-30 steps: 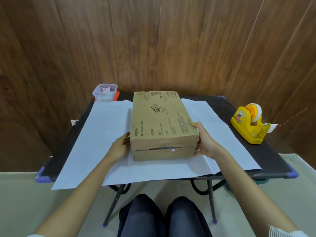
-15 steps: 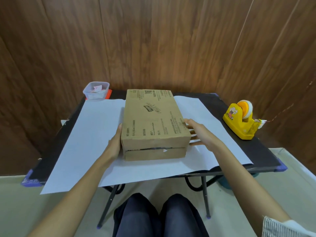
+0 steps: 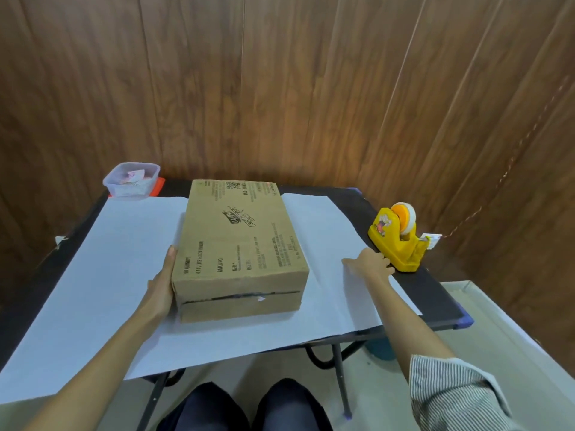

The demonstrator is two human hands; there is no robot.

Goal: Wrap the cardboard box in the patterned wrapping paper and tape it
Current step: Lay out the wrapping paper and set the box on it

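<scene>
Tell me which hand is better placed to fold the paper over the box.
Right. The right hand is at the right edge of the wrapping paper, beside the tape dispenser, so likely best to lift it. The left hand presses flat against the left side of the cardboard box.

Cardboard box [image 3: 239,244] — printed "NET QUANTITY", "BATCH NO.", "ENERGY".

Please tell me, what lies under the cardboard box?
The cardboard box stands on the wrapping paper, white side up, which is spread over the black table. The paper's underside and whatever lies directly beneath the box are covered.
</scene>
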